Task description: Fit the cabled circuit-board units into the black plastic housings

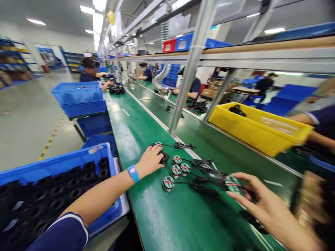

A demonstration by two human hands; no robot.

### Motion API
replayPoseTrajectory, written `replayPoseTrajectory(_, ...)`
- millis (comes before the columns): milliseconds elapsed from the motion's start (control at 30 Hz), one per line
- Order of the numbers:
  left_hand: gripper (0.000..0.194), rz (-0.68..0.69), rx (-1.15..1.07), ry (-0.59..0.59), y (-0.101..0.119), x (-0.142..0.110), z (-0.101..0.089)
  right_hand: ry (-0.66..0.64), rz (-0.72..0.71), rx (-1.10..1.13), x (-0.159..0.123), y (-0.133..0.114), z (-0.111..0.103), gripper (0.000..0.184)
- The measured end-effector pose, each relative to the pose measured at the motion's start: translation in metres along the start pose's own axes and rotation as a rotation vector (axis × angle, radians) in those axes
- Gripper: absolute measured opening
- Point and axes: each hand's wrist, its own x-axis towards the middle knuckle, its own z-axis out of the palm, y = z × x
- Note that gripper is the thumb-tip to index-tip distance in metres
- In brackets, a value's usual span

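My left hand (151,159) reaches out over the green conveyor belt (136,139) and rests closed on a black round part (164,157). My right hand (258,198) is at the lower right, fingers curled round a round green-and-silver coil part (232,184) with a black cable attached. Between the hands lie three more round coil parts (176,169) with red and black wires and bundled black cables (206,172). Another bundled cable (180,145) lies just beyond my left hand.
A blue crate (104,157) of black round housings stands at my left. More blue crates (78,96) sit further up the line. A yellow bin (256,127) sits across the belt behind a metal post (183,94). Other workers sit along both sides.
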Motion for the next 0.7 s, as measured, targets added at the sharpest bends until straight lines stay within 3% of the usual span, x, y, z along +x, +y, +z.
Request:
replayPoseTrajectory(100,0.027,-0.005,-0.066,0.041,0.001,0.0,0.001,-0.117,-0.043,0.082,-0.031,-0.059,-0.001,0.047)
replayPoseTrajectory(233,0.022,-0.065,-0.197,0.157,0.008,-0.037,-0.029,-0.107,-0.097,0.134,-0.062,-0.116,-0.004,0.037)
replayPoseTrajectory(300,0.03,-0.176,-0.503,0.262,0.022,-0.067,-0.042,-0.056,-0.1,0.16,-0.076,-0.131,-0.004,0.038)
replayPoseTrajectory(367,0.039,-0.343,-0.995,0.288,0.045,-0.099,-0.045,-0.007,-0.096,0.182,-0.089,-0.14,0.0,0.039)
replayPoseTrajectory(500,0.039,-0.599,-1.846,0.075,0.105,-0.155,-0.03,0.078,-0.055,0.233,-0.111,-0.149,0.02,0.045)
replayPoseTrajectory(600,0.026,-0.677,-2.189,-0.008,0.138,-0.178,-0.017,0.178,0.029,0.324,-0.128,-0.154,0.036,0.067)
replayPoseTrajectory(700,0.02,-0.716,-2.322,0.007,0.153,-0.188,-0.011,0.23,0.088,0.41,-0.141,-0.16,0.045,0.074)
